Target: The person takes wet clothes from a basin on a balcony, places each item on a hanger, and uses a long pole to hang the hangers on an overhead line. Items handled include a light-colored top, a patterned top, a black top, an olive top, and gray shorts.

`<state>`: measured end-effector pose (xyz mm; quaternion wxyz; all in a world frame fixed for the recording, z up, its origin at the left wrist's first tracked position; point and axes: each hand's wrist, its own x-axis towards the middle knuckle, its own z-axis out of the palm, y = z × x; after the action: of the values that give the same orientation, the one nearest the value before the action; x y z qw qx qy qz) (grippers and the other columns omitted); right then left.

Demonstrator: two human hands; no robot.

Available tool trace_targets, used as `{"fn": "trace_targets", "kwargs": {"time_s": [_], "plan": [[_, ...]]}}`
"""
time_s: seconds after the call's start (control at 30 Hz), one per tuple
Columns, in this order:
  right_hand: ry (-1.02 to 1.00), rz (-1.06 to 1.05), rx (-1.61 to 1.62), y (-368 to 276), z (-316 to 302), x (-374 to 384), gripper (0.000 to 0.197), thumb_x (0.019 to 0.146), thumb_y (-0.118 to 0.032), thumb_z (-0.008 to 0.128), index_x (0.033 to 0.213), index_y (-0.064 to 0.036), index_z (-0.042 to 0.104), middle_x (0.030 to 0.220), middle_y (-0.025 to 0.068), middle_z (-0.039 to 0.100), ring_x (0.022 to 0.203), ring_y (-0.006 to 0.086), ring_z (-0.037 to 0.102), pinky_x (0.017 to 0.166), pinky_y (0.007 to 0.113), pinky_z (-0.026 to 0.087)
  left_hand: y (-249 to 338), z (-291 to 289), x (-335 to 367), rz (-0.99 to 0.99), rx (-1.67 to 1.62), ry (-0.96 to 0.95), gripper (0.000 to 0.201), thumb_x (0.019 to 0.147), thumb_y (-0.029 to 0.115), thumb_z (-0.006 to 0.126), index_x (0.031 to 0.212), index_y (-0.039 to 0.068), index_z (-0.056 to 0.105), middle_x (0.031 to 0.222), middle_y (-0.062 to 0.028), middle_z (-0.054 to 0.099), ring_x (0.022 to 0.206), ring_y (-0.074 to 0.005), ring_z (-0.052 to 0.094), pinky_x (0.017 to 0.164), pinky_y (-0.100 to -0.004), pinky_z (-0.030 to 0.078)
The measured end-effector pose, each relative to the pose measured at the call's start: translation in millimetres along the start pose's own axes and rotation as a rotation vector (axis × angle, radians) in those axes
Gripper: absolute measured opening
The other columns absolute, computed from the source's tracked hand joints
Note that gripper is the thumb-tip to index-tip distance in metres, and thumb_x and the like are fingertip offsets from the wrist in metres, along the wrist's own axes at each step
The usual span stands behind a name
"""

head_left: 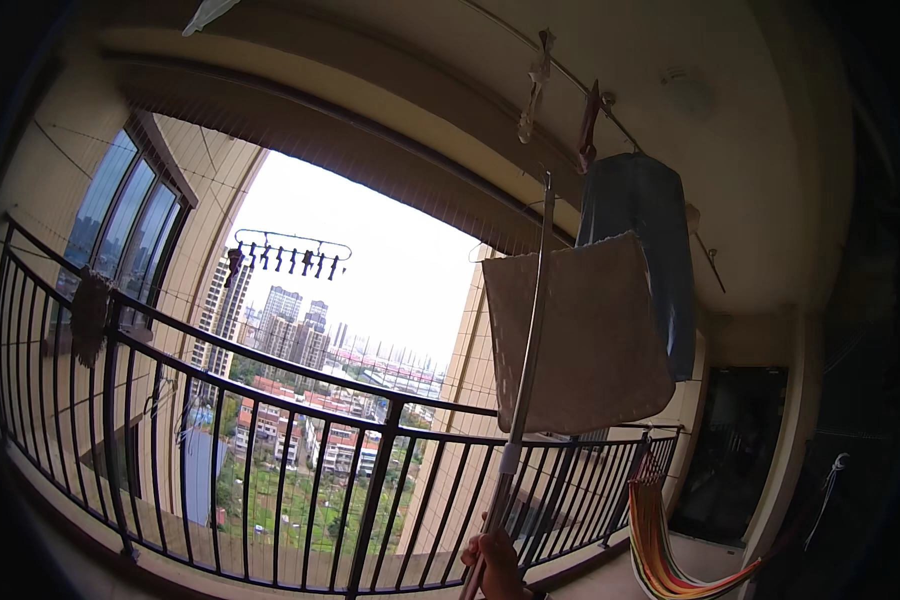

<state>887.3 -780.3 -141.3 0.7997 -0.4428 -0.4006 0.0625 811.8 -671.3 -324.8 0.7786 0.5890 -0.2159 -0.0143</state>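
Head view: one hand (492,565) at the lower edge (which hand it is cannot be told) is wrapped tightly round a long pole (526,370). The pole rises almost upright, tilted slightly right, its top reaching the ceiling rail (570,80) beside a beige cloth (590,340) hanging there. Just behind the cloth hangs a blue garment (650,230). A black railing (270,400) curves across the balcony, and a striped hammock (660,550) sags at lower right.

Long grey pole (528,340), near-upright, raised
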Motion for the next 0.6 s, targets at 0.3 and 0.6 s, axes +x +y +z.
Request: {"fn": "trace_targets", "kwargs": {"time_s": [0.3,0.6], "plan": [[-0.208,-0.212,-0.004,-72.7,110.6,38.3,0.045,0.095,-0.029,0.052,0.132,-0.0092,0.036,0.073,0.001,0.044,0.064,0.0145,0.045,0.062,0.036,0.044,9.6,-21.0,-74.0,-0.023,0.088,0.089,0.027,0.085,0.027,0.068,0.101,0.009,0.056,0.076,0.0029,0.056,0.065,-0.0055,0.054,0.052,-0.0215,0.046],[-0.401,-0.365,-0.057,-80.3,227.3,87.4,0.025,0.095,-0.026,0.052,0.113,-0.0084,0.049,0.069,0.0025,0.051,0.06,0.0137,0.053,0.054,0.03,0.047,86.5,-43.9,-189.0,0.151,0.061,0.413,0.04,0.081,0.025,0.072,0.111,0.008,0.053,0.078,-0.0029,0.059,0.064,-0.0097,0.057,0.054,-0.0206,0.047]]}}
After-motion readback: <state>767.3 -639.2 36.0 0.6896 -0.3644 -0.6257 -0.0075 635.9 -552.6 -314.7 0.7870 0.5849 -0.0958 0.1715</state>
